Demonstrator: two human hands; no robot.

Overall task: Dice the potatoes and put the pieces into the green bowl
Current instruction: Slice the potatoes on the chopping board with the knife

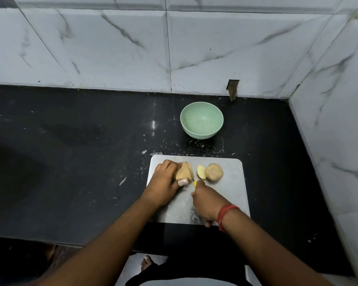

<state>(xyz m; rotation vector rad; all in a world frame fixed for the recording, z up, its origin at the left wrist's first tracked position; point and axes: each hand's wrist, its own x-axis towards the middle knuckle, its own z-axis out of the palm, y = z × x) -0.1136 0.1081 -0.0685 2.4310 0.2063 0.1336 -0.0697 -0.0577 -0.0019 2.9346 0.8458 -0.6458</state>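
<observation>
A grey cutting board (232, 195) lies on the black counter. My left hand (163, 182) grips a brown potato (183, 172) at the board's left. My right hand (205, 201) holds a knife (192, 178) with a yellow handle, its thin blade sunk into that potato near its right end. Just right of the blade lies a cut slice (201, 172), pale face up. A whole potato (214, 172) sits beside the slice. The green bowl (202, 122) stands behind the board with nothing in it.
The black counter (81, 162) stretches wide to the left. White marble-tiled walls (112, 48) close the back and right sides. The counter's front edge runs below the board, with my bare feet on the floor beneath.
</observation>
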